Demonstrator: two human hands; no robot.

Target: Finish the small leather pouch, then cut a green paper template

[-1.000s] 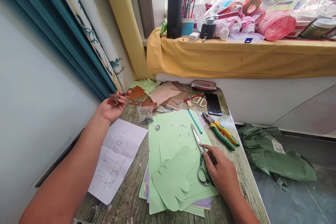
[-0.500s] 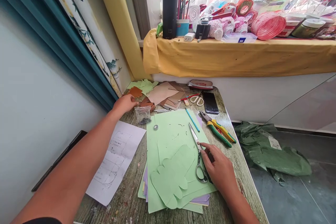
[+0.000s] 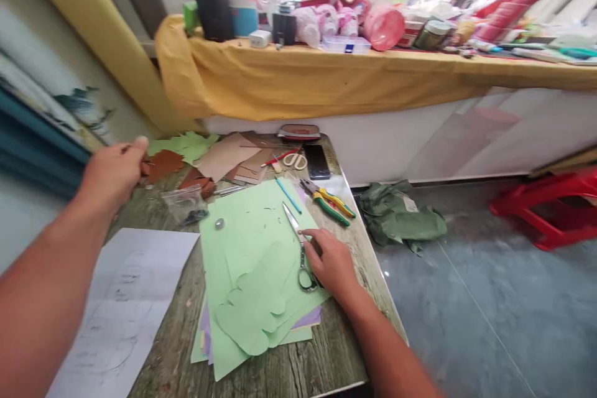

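My left hand (image 3: pixel 112 171) is at the table's far left corner, its fingers closed beside a brown cut-out piece (image 3: pixel 165 165). Something brown shows at the fingertips, too blurred to make out. My right hand (image 3: pixel 331 258) curls around the side of silver scissors (image 3: pixel 293 219), which lie on light green sheets (image 3: pixel 247 211); its palm hides part of one handle loop. A scalloped green cut-out (image 3: pixel 254 311) rests on those sheets to the left of the scissors. Close to my left forearm is a white paper with pencil drawings (image 3: pixel 125 298).
Green-and-yellow pliers (image 3: pixel 329 202), a blue pen (image 3: pixel 288 194), white-handled scissors (image 3: pixel 295 160) and a phone (image 3: pixel 317 161) lie along the right side. A small clear bag (image 3: pixel 186 202) sits by brown sheets (image 3: pixel 228 155). Beyond the right edge, a green plastic bag (image 3: pixel 398 214) lies on the floor.
The view has swung right, bringing a red stool into sight. My left hand has pulled slightly left, with its fingers more closed. My right hand and the scissors stay in place on the green sheets.
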